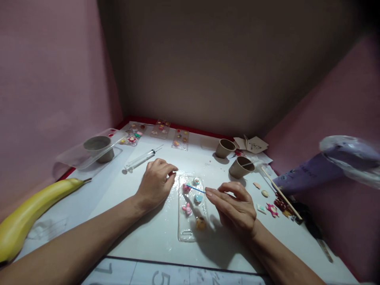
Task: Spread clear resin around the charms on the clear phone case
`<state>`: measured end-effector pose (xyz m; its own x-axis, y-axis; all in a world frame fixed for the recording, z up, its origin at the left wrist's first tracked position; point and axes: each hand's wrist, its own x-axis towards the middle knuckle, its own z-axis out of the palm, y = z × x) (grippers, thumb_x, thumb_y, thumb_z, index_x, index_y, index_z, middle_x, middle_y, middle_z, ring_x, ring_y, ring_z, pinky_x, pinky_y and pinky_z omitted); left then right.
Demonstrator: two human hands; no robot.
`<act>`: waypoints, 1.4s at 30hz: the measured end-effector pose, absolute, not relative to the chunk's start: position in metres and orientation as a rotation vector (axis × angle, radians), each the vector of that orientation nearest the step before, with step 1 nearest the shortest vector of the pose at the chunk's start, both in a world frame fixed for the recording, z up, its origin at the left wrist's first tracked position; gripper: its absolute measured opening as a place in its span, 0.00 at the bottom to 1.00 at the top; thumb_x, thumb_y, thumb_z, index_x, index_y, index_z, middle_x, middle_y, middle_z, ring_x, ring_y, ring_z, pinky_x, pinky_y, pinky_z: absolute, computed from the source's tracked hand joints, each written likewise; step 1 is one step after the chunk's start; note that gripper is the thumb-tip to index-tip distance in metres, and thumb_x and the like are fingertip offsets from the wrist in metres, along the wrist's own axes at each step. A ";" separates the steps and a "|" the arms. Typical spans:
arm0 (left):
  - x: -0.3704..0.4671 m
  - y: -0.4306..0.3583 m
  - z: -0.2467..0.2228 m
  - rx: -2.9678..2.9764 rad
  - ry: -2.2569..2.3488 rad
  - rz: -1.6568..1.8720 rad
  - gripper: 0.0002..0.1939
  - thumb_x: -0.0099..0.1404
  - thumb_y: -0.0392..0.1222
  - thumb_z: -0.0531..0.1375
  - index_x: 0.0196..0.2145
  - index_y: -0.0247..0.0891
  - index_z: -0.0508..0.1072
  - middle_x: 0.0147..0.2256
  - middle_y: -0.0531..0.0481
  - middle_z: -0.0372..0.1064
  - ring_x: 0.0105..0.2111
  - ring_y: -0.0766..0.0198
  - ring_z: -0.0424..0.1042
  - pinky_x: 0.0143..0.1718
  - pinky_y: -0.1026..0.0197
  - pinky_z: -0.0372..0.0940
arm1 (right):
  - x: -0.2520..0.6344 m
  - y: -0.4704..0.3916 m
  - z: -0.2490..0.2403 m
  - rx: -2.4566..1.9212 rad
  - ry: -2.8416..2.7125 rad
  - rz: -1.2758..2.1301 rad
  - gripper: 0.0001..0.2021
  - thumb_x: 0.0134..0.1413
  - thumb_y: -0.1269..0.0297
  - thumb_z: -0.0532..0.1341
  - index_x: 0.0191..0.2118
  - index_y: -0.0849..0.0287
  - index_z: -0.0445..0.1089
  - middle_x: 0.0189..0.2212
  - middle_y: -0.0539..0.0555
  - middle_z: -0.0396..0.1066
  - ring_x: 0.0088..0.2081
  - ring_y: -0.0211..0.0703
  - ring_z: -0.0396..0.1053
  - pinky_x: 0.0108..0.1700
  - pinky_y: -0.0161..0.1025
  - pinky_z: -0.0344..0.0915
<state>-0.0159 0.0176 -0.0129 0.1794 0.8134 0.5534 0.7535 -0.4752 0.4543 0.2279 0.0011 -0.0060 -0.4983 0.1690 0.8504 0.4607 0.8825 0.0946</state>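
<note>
A clear phone case point(185, 233) lies on the white board in front of me, decorated with small charms, among them a pink bunny point(187, 209), a blue charm point(198, 198) and a brown one point(200, 223). On its right, my right hand point(233, 204) pinches a thin blue stick point(196, 189), whose far tip meets a red-pink charm point(186, 189) at the upper left of the case. My left hand point(157, 180) rests beside the case's upper left corner, fingers curled together; a small dark thing shows at its fingertips, too small to name.
A syringe point(142, 160) lies beyond my left hand. Two brown cups point(225, 149) stand back right, with loose charms point(265, 193) nearer. Decorated cases point(180, 139) lie at the back, a yellow banana point(38, 204) at left. A purple wrapped object point(308, 172) is at right.
</note>
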 end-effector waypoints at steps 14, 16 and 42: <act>-0.016 0.017 -0.013 2.335 1.565 1.163 0.08 0.62 0.32 0.57 0.36 0.39 0.74 0.32 0.50 0.74 0.40 0.56 0.68 0.44 0.50 0.59 | 0.228 0.002 -0.005 -0.429 -2.111 -0.425 0.17 0.55 0.77 0.59 0.50 0.60 0.73 0.36 0.55 0.81 0.35 0.43 0.67 0.34 0.41 0.64; -0.016 0.017 -0.012 2.333 1.565 1.168 0.08 0.62 0.32 0.56 0.35 0.39 0.74 0.32 0.50 0.74 0.40 0.56 0.68 0.44 0.50 0.59 | 0.228 0.002 -0.004 -0.434 -2.120 -0.425 0.17 0.56 0.77 0.59 0.50 0.60 0.73 0.36 0.54 0.81 0.35 0.43 0.68 0.34 0.41 0.64; -0.015 0.018 -0.012 2.317 1.560 1.158 0.08 0.62 0.32 0.57 0.35 0.39 0.74 0.31 0.50 0.74 0.40 0.56 0.68 0.44 0.50 0.59 | 0.230 0.001 -0.005 -0.448 -2.101 -0.434 0.19 0.55 0.77 0.60 0.52 0.59 0.72 0.37 0.54 0.81 0.36 0.43 0.68 0.34 0.41 0.64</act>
